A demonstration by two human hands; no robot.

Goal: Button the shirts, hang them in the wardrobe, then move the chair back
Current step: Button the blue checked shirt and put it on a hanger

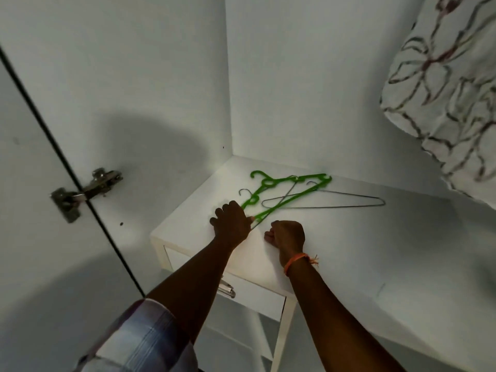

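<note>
Here, inside a white wardrobe point(295, 76), a small heap of bright green plastic clothes hangers point(271, 196) and thin grey wire hangers point(335, 204) lies on a white shelf point(362, 251) toward its back left corner, tangled so their number is hard to make out. The left hand point(232, 224) covers the near tips of the heap, its grip curled down onto them; whether it pinches green plastic or wire is hidden beneath the knuckles. The right hand point(287, 236), wearing an orange wristband point(298, 260), rests as a closed fist on the shelf just beside, holding nothing. A plaid sleeve point(139, 336) is cut off at the bottom edge; a white floral-patterned cloth point(442, 84) hangs at the upper right, only partly visible.
</note>
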